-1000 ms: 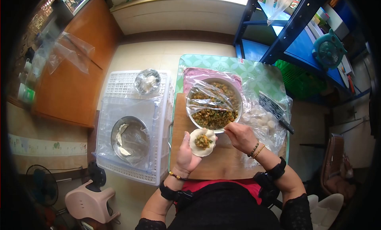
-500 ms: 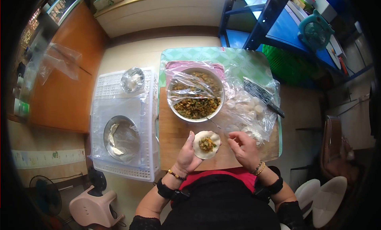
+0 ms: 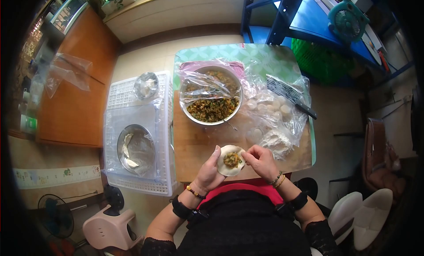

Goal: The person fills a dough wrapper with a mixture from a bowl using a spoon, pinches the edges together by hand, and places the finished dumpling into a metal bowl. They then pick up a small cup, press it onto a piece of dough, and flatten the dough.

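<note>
My left hand [image 3: 211, 171] cradles a round dumpling wrapper [image 3: 226, 169], its thumb at the left edge. A mound of chopped filling [image 3: 232, 159] sits in the wrapper's middle. The thumb and fingers of my right hand [image 3: 261, 162] pinch the wrapper's right edge. Just beyond my hands stands a metal bowl [image 3: 212, 122] of the same chopped filling, partly covered by clear plastic, with a spoon handle [image 3: 229, 124] leaning over its near rim. Several pale dough rounds [image 3: 273, 106] lie under plastic to the right, and a heap of flour [image 3: 278, 143] is near my right hand.
A cleaver [image 3: 287, 94] rests on the plastic, black handle to the right. The wooden board [image 3: 198, 143] lies under the bowl. On a white crate [image 3: 165, 176] at left are a small bowl [image 3: 146, 85] and a round pan [image 3: 151, 145] with folded dumplings [image 3: 127, 147].
My right hand has moved left and now grips the wrapper's right edge, from which it was apart before. The whole view has shifted slightly.
</note>
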`<state>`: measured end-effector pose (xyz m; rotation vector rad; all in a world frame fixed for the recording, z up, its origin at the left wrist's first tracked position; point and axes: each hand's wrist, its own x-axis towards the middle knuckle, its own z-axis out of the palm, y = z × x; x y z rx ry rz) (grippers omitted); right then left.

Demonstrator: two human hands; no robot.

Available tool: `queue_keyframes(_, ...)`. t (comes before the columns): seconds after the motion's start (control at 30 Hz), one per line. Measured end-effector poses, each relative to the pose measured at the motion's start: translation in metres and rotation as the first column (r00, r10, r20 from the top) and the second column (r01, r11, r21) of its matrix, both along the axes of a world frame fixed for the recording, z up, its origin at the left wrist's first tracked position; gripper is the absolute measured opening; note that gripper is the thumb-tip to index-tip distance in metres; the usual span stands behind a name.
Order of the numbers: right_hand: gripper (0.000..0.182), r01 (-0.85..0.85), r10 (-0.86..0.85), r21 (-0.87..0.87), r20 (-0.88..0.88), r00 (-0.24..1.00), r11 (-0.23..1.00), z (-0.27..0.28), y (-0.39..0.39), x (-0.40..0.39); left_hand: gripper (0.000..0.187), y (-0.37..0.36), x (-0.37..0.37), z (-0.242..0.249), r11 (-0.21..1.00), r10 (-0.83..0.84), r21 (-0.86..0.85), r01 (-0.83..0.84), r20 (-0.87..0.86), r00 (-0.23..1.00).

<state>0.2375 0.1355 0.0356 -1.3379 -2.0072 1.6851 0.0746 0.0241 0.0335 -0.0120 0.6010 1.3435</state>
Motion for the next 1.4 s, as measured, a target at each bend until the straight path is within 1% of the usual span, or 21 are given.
queue_keyframes(0.07, 0.023, 0.049, -0.056, -0.087, -0.091, 0.994, 0.995, -0.008, -0.004, 0.003, 0.058, -0.001, 0.003, 0.003, 1.000, -0.006, -0.011, 0.006, -0.036, 0.999)
queue_keyframes(0.1, 0.023, 0.050, -0.058, -0.090, -0.090, 0.994, 0.995, -0.008, -0.006, 0.004, 0.058, -0.002, 0.004, 0.002, 1.000, -0.008, -0.014, 0.008, -0.035, 0.999)
queue_keyframes(0.17, 0.020, 0.076, -0.102, -0.167, -0.154, 0.983, 0.983, -0.006, -0.009, 0.003, 0.058, -0.005, 0.004, 0.002, 1.000, -0.012, -0.002, 0.012, -0.027, 1.000)
queue_keyframes(0.3, 0.017, 0.056, -0.099, -0.213, -0.194, 0.976, 0.976, -0.002, -0.008, 0.000, 0.057, -0.006, 0.005, 0.002, 1.000, -0.010, 0.001, 0.010, -0.030, 1.000)
queue_keyframes(0.37, 0.015, 0.045, -0.104, -0.238, -0.241, 0.965, 0.970, -0.002, -0.009, -0.002, 0.061, -0.006, 0.004, -0.001, 0.999, -0.032, -0.025, 0.030, -0.088, 0.996)
queue_keyframes(0.4, 0.015, 0.042, -0.101, -0.238, -0.240, 0.966, 0.970, -0.001, -0.009, -0.002, 0.061, -0.006, 0.004, -0.001, 0.999, -0.029, -0.025, 0.027, -0.087, 0.996)
queue_keyframes(0.47, 0.015, 0.021, -0.069, -0.206, -0.228, 0.971, 0.978, 0.002, -0.011, -0.003, 0.058, -0.006, 0.001, -0.001, 1.000, 0.005, -0.007, -0.005, -0.056, 0.998)
queue_keyframes(0.5, 0.015, 0.020, -0.068, -0.206, -0.228, 0.971, 0.978, 0.003, -0.012, -0.004, 0.058, -0.006, 0.000, 0.000, 1.000, 0.005, -0.008, -0.006, -0.055, 0.998)
queue_keyframes(0.6, 0.014, 0.017, -0.046, -0.135, -0.209, 0.977, 0.991, 0.004, -0.014, -0.004, 0.060, -0.006, -0.002, 0.003, 1.000, -0.023, -0.014, 0.023, -0.064, 0.998)
queue_keyframes(0.67, 0.012, -0.045, 0.055, 0.061, -0.177, 0.983, 0.997, 0.005, -0.014, -0.004, 0.062, -0.006, -0.003, 0.004, 0.994, -0.106, -0.022, 0.104, -0.112, 0.988)
queue_keyframes(0.7, 0.012, -0.046, 0.056, 0.061, -0.176, 0.983, 0.997, 0.005, -0.014, -0.004, 0.062, -0.006, -0.003, 0.005, 0.994, -0.105, -0.021, 0.103, -0.111, 0.988)
queue_keyframes(0.77, 0.011, -0.077, 0.103, 0.152, -0.173, 0.980, 0.985, 0.007, -0.014, -0.005, 0.065, -0.005, -0.002, 0.007, 0.988, -0.157, -0.031, 0.154, -0.131, 0.979)
queue_keyframes(0.8, 0.011, -0.078, 0.105, 0.153, -0.173, 0.979, 0.985, 0.008, -0.014, -0.005, 0.065, -0.005, -0.002, 0.006, 0.988, -0.155, -0.030, 0.152, -0.130, 0.979)
queue_keyframes(0.87, 0.011, -0.091, 0.140, 0.294, -0.149, 0.979, 0.951, 0.011, -0.013, -0.005, 0.066, -0.007, -0.002, 0.004, 0.981, -0.193, -0.029, 0.191, -0.105, 0.976)
queue_keyframes(1.0, 0.012, -0.074, 0.112, 0.291, -0.114, 0.987, 0.954, 0.017, -0.013, -0.006, 0.068, -0.007, -0.002, 0.005, 0.980, -0.199, -0.005, 0.200, -0.094, 0.975)
queue_keyframes(1.07, 0.014, -0.068, 0.107, 0.268, -0.134, 0.985, 0.961, 0.016, -0.013, -0.004, 0.068, -0.006, -0.003, 0.007, 0.980, -0.198, -0.013, 0.198, -0.069, 0.978)
queue_keyframes(1.2, 0.015, -0.081, 0.113, 0.249, -0.113, 0.987, 0.965, 0.019, -0.012, -0.002, 0.068, -0.006, -0.003, 0.002, 0.972, -0.232, 0.016, 0.234, -0.063, 0.971)
queue_keyframes(1.27, 0.015, -0.075, 0.084, 0.082, -0.113, 0.990, 0.994, 0.024, -0.012, -0.002, 0.067, -0.006, -0.002, 0.002, 0.969, -0.245, -0.005, 0.246, -0.108, 0.963)
queue_keyframes(1.3, 0.015, -0.075, 0.083, 0.081, -0.113, 0.990, 0.994, 0.019, -0.013, -0.001, 0.067, -0.006, -0.002, 0.003, 0.969, -0.245, -0.006, 0.246, -0.108, 0.963)
queue_keyframes(1.37, 0.015, -0.047, 0.032, -0.074, -0.196, 0.980, 0.996, 0.004, -0.013, 0.002, 0.066, -0.006, -0.003, 0.006, 0.970, -0.241, -0.015, 0.241, -0.123, 0.963)
queue_keyframes(1.4, 0.015, -0.047, 0.032, -0.074, -0.196, 0.980, 0.996, 0.004, -0.012, 0.003, 0.066, -0.005, -0.003, 0.007, 0.970, -0.241, -0.016, 0.241, -0.123, 0.963)
